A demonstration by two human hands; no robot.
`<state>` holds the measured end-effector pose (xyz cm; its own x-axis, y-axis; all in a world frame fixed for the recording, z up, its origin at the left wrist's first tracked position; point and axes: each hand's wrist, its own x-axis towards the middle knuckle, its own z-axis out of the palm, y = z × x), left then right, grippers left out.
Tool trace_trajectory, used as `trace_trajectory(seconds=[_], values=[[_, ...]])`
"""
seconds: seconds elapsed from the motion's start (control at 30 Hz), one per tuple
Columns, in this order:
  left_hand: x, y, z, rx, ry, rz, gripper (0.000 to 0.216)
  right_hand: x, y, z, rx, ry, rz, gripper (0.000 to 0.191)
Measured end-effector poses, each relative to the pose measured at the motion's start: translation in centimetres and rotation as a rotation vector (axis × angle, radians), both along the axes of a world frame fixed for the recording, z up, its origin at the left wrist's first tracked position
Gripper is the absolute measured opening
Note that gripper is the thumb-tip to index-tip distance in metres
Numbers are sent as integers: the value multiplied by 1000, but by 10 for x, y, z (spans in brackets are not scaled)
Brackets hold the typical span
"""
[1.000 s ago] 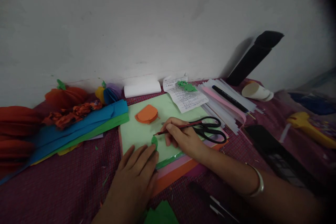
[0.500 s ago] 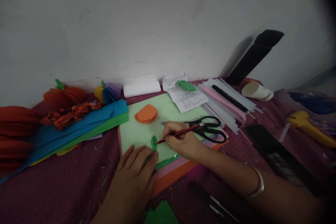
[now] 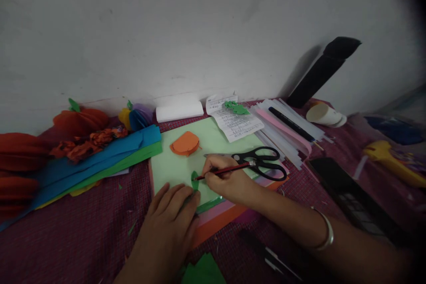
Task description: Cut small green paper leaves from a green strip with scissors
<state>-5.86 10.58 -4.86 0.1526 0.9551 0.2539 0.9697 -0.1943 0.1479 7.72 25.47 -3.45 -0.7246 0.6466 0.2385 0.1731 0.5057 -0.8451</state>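
Observation:
A small green paper leaf (image 3: 194, 180) lies on a pale green sheet (image 3: 173, 164). My left hand (image 3: 169, 226) lies flat with its fingers stretched out, the fingertips pressing the leaf's lower end. My right hand (image 3: 224, 179) is closed on a red pencil (image 3: 229, 169), whose tip touches the leaf. Folded orange paper pieces (image 3: 184, 143) sit farther up the sheet. Black scissors (image 3: 261, 164) lie just right of my right hand.
Blue and green paper sheets (image 3: 100, 159) and orange paper pumpkins (image 3: 80, 120) sit at the left. A written note (image 3: 233, 122), plastic strips with a black pen (image 3: 286, 126), a white cup (image 3: 324, 115), a dark upright object (image 3: 319, 73) and a yellow tool (image 3: 389, 162) lie to the right.
The pencil tip has moved down from above the leaf onto it. My left hand has stayed pressing the leaf.

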Motion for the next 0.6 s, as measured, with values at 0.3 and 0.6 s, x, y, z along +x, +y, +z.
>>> trace_trajectory(seconds=[0.3, 0.6], values=[[1, 2, 4, 47, 38, -21, 35, 2, 2, 3, -275, 130, 11, 15], [1, 2, 2, 42, 46, -17, 35, 3, 3, -1, -91, 118, 19, 16]])
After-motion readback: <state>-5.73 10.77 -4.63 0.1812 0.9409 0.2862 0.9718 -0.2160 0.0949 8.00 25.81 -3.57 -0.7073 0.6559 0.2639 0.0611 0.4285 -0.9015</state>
